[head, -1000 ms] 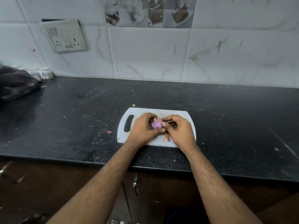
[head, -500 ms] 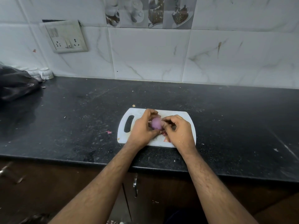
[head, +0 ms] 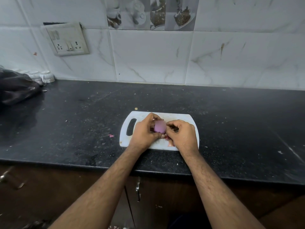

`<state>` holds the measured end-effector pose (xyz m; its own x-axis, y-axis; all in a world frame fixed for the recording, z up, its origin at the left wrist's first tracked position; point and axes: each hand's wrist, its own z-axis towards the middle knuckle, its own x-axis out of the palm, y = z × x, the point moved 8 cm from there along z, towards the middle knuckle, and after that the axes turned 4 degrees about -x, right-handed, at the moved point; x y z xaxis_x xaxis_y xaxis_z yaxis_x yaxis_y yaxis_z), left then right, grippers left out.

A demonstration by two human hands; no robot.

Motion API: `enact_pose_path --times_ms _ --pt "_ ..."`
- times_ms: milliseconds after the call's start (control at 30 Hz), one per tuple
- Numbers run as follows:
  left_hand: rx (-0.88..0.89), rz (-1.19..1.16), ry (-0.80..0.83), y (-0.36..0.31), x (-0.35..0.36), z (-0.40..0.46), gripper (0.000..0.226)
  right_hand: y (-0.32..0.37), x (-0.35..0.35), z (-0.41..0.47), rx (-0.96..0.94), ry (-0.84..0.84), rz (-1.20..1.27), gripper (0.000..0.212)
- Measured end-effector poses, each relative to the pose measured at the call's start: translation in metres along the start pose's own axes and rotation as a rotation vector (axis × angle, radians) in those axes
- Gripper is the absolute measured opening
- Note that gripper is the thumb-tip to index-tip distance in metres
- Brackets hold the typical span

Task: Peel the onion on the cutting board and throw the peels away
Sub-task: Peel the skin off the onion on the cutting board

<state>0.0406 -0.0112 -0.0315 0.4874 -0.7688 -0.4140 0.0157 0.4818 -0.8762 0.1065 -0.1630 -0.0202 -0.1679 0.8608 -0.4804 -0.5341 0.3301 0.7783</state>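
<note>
White marble-look tiles back a long black worktop (head: 231, 116), speckled with crumbs, and at its front edge sits the white cutting board (head: 178, 118) with its handle slot to the left. Over the board, the left hand (head: 143, 133) has its fingers wrapped around the purple onion (head: 159, 126), and the right hand (head: 183, 134) is curled tight against it, fingers pinched narrow at its side. Small reddish peels (head: 170, 144) lie on the board just below the hands.

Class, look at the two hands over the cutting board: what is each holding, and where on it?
The left hand grips the onion around its left side. The right hand pinches at its right edge; what it grips is hidden.
</note>
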Motion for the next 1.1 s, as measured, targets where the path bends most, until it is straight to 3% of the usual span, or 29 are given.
enact_pose_path --times_ms 200,500,700,900,1100 --pt "0.048 0.022 0.020 -0.005 0.002 -0.001 0.053 0.000 0.001 0.001 0.028 0.006 -0.095 0.005" --pt "0.166 0.176 0.039 -0.016 0.005 -0.002 0.051 -0.013 -0.014 0.002 0.137 -0.159 -0.085 0.008" --pt "0.112 0.212 0.054 -0.010 0.004 -0.001 0.042 -0.016 -0.014 0.004 0.140 -0.205 -0.126 0.007" --pt "0.028 0.108 0.064 0.001 0.007 0.002 0.035 -0.011 -0.018 0.005 0.070 -0.229 -0.177 0.018" --pt "0.002 0.041 0.054 0.001 0.009 0.002 0.034 0.013 -0.005 0.002 -0.119 -0.066 -0.090 0.016"
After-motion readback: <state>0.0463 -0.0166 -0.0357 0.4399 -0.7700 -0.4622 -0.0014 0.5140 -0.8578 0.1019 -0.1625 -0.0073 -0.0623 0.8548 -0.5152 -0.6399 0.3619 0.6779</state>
